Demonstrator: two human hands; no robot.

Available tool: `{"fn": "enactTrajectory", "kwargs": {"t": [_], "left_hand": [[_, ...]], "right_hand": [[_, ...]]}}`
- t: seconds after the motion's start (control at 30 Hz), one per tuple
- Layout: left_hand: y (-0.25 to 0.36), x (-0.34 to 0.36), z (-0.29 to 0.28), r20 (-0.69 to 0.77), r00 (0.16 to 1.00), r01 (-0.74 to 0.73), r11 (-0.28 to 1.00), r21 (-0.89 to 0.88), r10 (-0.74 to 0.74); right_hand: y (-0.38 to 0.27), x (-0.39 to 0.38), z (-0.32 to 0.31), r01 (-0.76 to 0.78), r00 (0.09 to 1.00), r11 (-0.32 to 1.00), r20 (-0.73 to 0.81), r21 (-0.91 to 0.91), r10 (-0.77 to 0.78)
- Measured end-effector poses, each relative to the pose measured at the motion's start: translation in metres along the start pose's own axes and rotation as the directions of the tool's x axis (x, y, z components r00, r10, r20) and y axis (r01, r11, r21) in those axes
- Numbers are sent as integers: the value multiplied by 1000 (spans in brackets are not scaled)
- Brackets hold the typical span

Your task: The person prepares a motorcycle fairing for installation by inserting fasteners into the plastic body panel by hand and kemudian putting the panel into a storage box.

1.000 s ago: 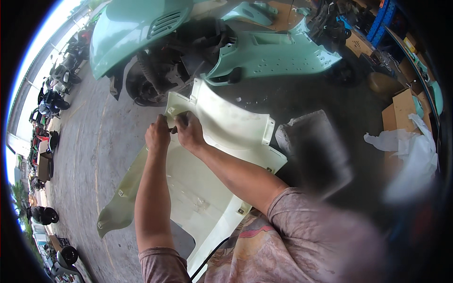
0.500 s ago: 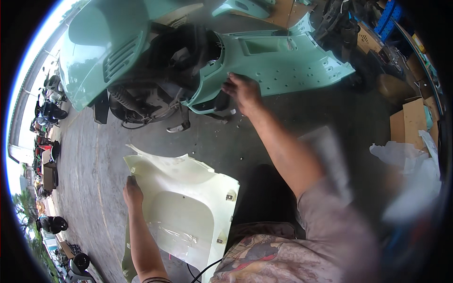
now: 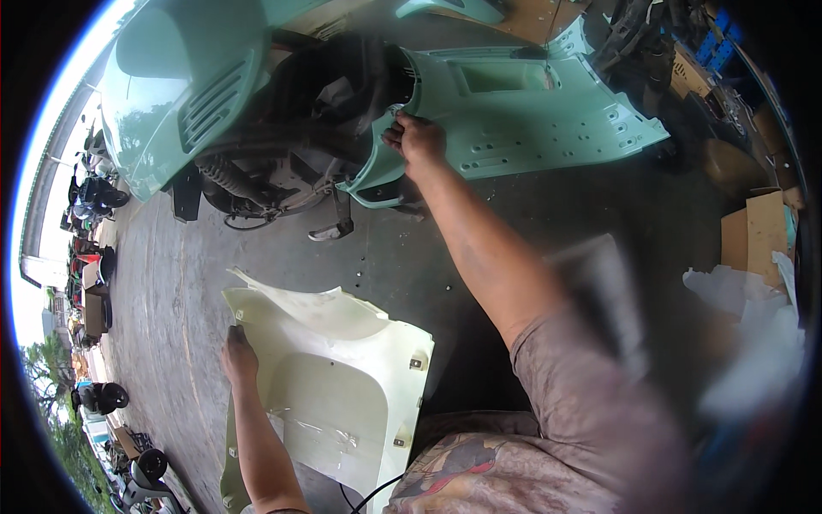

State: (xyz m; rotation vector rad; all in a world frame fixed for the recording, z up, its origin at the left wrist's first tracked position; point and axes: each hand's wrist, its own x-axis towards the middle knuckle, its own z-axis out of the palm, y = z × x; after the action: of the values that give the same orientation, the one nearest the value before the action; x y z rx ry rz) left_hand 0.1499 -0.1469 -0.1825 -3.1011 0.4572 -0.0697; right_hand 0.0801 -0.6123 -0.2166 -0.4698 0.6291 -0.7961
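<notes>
My left hand (image 3: pixel 241 352) is closed on the left edge of a cream plastic panel (image 3: pixel 321 385), held low in front of me with metal clips along its right side. My right hand (image 3: pixel 414 137) is reached out with fingers curled at the inner left edge of the mint floorboard panel (image 3: pixel 531 146); whether they grip that edge or something small is hard to tell. Beside it are the scooter's dark frame and suspension (image 3: pixel 240 184) and a large mint body panel (image 3: pixel 154 103) with vent slots.
Parked scooters (image 3: pixel 94 193) line the left side. Cardboard boxes (image 3: pixel 762 240) and translucent wrapping (image 3: pixel 728 300) lie at the right, below blue shelving (image 3: pixel 719 43). A blurred pale block (image 3: pixel 618 283) is on the grey floor (image 3: pixel 180 317), with small bits scattered nearby.
The cream panel has moved down toward me with my left hand. My right hand has left it and moved forward to the mint floorboard. The view has shifted.
</notes>
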Motion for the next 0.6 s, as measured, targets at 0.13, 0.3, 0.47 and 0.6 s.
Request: {"fn": "enactTrajectory", "kwargs": {"t": [0.13, 0.3, 0.47, 0.6], "left_hand": [[-6, -1, 4, -19, 1000, 5, 999, -53, -6], [-8, 1, 1, 18, 999, 27, 999, -46, -26], [-8, -1, 7, 12, 999, 44, 999, -28, -44], [-7, -3, 10, 38, 999, 24, 999, -28, -23]], "right_hand": [[-2, 1, -1, -12, 1000, 1000, 4, -19, 12], [-4, 5, -2, -3, 1000, 991, 11, -135, 4], [-8, 13, -14, -14, 997, 972, 75, -235, 33], [-7, 13, -17, 8, 996, 955, 89, -297, 19]]}}
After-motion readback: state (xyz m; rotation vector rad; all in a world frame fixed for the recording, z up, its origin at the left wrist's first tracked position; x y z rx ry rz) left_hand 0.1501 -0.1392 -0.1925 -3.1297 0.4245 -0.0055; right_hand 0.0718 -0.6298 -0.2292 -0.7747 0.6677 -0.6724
